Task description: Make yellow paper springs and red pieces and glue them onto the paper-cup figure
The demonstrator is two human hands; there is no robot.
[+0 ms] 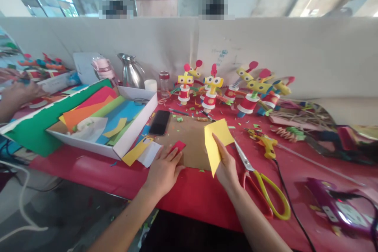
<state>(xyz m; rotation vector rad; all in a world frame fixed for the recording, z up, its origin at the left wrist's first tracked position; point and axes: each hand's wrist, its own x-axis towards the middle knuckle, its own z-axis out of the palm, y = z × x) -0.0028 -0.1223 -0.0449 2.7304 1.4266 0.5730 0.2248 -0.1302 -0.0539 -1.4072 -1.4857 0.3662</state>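
Note:
My right hand [226,165] holds a sheet of yellow paper [217,141] upright by its lower edge, fingers closed on it. My left hand [163,169] lies flat with fingers stretched out on the red table [191,193], its fingertips on a small red paper piece [177,146] at the edge of a brown cardboard mat [190,138]. Yellow-handled scissors [260,179] lie just right of my right hand.
A white box of coloured paper sheets [103,120] stands at the left, a black phone [160,122] beside it. Several paper-cup figures [211,92] line the back. A yellow glue gun [265,141], a purple power strip [336,204], a steel jug [131,71]. Another person's hand [17,94] is at far left.

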